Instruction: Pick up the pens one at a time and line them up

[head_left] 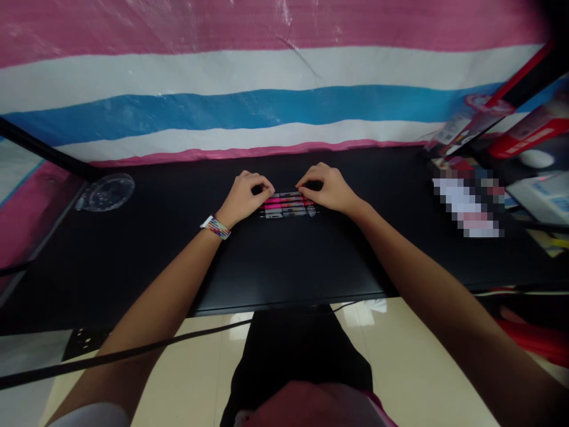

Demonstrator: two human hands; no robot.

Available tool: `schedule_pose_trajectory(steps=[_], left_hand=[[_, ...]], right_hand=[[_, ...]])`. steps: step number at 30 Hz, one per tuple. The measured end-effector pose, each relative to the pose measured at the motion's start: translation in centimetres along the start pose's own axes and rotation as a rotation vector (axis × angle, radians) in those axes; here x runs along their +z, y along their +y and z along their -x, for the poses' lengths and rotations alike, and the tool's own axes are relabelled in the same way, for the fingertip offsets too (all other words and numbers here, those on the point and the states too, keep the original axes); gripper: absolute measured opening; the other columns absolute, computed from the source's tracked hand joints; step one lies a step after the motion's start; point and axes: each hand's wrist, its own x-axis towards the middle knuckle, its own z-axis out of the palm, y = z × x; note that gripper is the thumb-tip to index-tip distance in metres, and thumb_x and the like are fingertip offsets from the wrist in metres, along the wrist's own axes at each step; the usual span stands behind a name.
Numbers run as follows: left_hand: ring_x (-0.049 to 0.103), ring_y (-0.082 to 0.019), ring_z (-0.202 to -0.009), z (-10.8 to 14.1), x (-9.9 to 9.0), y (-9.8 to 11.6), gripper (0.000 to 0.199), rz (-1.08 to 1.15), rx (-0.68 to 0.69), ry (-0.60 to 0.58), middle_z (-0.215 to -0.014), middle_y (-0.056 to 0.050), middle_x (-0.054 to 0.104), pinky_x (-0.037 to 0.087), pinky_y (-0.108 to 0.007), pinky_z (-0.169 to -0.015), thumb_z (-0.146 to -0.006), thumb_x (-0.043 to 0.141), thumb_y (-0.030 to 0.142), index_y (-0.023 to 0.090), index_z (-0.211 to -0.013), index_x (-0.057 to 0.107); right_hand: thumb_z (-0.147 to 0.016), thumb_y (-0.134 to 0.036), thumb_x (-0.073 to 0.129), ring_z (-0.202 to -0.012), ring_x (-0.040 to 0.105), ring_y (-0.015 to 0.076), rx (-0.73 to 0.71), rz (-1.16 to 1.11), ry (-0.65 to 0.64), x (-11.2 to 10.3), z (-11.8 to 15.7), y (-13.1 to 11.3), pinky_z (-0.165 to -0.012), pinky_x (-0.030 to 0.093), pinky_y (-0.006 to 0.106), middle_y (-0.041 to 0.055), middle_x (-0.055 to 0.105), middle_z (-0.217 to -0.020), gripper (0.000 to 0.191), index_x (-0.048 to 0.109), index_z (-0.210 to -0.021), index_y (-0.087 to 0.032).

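Several pens (288,212) lie side by side in a row on the black table (284,261), some with grey or clear barrels and some with pink ones. At the far side of the row, my left hand (248,194) pinches the left end of the farthest pen (287,194) between thumb and finger. The right end of that same pen is in the pinch of my right hand (326,187). My fingers partly hide the pen ends. A colourful woven band is on my left wrist.
A clear plastic lid (108,193) lies on the left. To the right stand a cup with a red straw (460,127), a red container (528,136) and a white box (544,196). Striped sheeting (267,110) hangs behind the table. A black cable (195,337) crosses below the front edge.
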Motion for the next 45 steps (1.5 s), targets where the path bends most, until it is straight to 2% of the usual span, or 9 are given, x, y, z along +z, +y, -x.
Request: schedule_pose_trajectory(steps=[4, 11, 15, 21, 27, 31, 34, 40, 45], left_hand=[[0.067, -0.026, -0.095, 0.0, 0.0, 0.1, 0.018, -0.021, -0.036, -0.01, -0.1, -0.003, 0.085, 0.047, -0.047, -0.099, -0.103, 0.067, 0.03, 0.025, -0.091, 0.079], [0.068, -0.027, -0.099, -0.1, 0.0, 0.1, 0.024, -0.035, -0.094, -0.029, -0.098, -0.004, 0.083, 0.049, -0.046, -0.102, -0.106, 0.061, 0.035, 0.025, -0.092, 0.078], [0.068, -0.027, -0.099, -0.2, 0.0, 0.2, 0.026, -0.043, -0.099, -0.034, -0.098, -0.004, 0.083, 0.049, -0.047, -0.103, -0.106, 0.059, 0.034, 0.025, -0.091, 0.079], [0.068, -0.026, -0.096, -0.1, -0.1, 0.2, 0.027, -0.015, -0.078, -0.004, -0.099, -0.004, 0.083, 0.049, -0.047, -0.102, -0.106, 0.058, 0.035, 0.025, -0.092, 0.079], [0.07, -0.028, -0.101, 0.4, -0.6, 1.7, 0.038, 0.028, 0.025, 0.08, -0.098, -0.005, 0.083, 0.048, -0.049, -0.105, -0.112, 0.057, 0.05, 0.026, -0.095, 0.081], [0.072, -0.028, -0.1, 0.7, -0.1, 2.8, 0.024, 0.045, 0.079, 0.093, -0.098, -0.004, 0.084, 0.051, -0.047, -0.101, -0.101, 0.078, 0.05, 0.027, -0.096, 0.083], [0.072, -0.027, -0.094, 0.6, 0.3, 2.9, 0.018, 0.101, 0.1, 0.156, -0.096, -0.004, 0.084, 0.054, -0.046, -0.095, -0.1, 0.081, 0.044, 0.027, -0.097, 0.085], [0.076, -0.026, -0.101, 0.5, 0.0, 2.2, 0.014, 0.178, -0.015, 0.272, -0.105, -0.005, 0.087, 0.058, -0.046, -0.101, -0.101, 0.08, 0.039, 0.027, -0.102, 0.087], [0.077, -0.026, -0.103, 0.4, -0.1, 1.9, 0.009, 0.187, -0.072, 0.303, -0.107, -0.004, 0.087, 0.06, -0.047, -0.102, -0.099, 0.081, 0.036, 0.028, -0.101, 0.086]], right_hand=[[-0.096, -0.026, 0.072, -0.087, 0.066, 0.0253, -0.082, 0.017, 0.011, 0.4, 0.0, -2.0, -0.085, 0.052, 0.043, 0.0047, 0.077, -0.087, 0.015, 0.081, -0.084, -0.024], [-0.096, -0.018, 0.069, -0.087, 0.06, 0.0264, -0.319, 0.059, -0.201, 1.9, 0.6, -5.5, -0.082, 0.05, 0.042, 0.0077, 0.07, -0.087, 0.014, 0.077, -0.085, -0.021], [-0.096, -0.022, 0.075, -0.093, 0.061, 0.0268, -0.32, 0.051, -0.25, 2.0, 0.7, -5.6, -0.089, 0.05, 0.042, 0.0078, 0.071, -0.094, 0.006, 0.075, -0.09, -0.021], [-0.092, -0.018, 0.076, -0.09, 0.061, 0.0261, -0.279, -0.007, -0.334, 2.0, 0.8, -5.9, -0.088, 0.05, 0.042, 0.005, 0.075, -0.087, 0.005, 0.078, -0.092, -0.023], [-0.099, -0.029, 0.073, -0.089, 0.07, 0.0232, -0.117, -0.149, -0.146, 1.5, 0.5, -5.3, -0.083, 0.056, 0.038, 0.0056, 0.077, -0.099, 0.011, 0.084, -0.102, -0.026], [-0.102, -0.046, 0.077, -0.083, 0.07, 0.0212, 0.003, -0.18, -0.01, 1.2, 0.1, -3.9, -0.079, 0.058, 0.038, 0.0055, 0.076, -0.099, 0.022, 0.086, -0.105, -0.026], [-0.097, -0.05, 0.082, -0.088, 0.073, 0.024, 0.055, -0.237, 0.031, 0.8, -0.2, -3.2, -0.084, 0.059, 0.04, 0.0052, 0.078, -0.095, 0.024, 0.087, -0.104, -0.027], [-0.095, -0.04, 0.079, -0.094, 0.076, 0.026, 0.201, -0.367, 0.148, -0.5, -0.6, -1.4, -0.094, 0.059, 0.044, 0.006, 0.084, -0.099, 0.017, 0.087, -0.095, -0.024], [-0.088, -0.039, 0.086, -0.081, 0.072, 0.021, 0.315, -0.532, 0.162, -0.4, -0.6, 0.0, -0.081, 0.061, 0.038, 0.0039, 0.081, -0.088, 0.019, 0.089, -0.099, -0.023]])
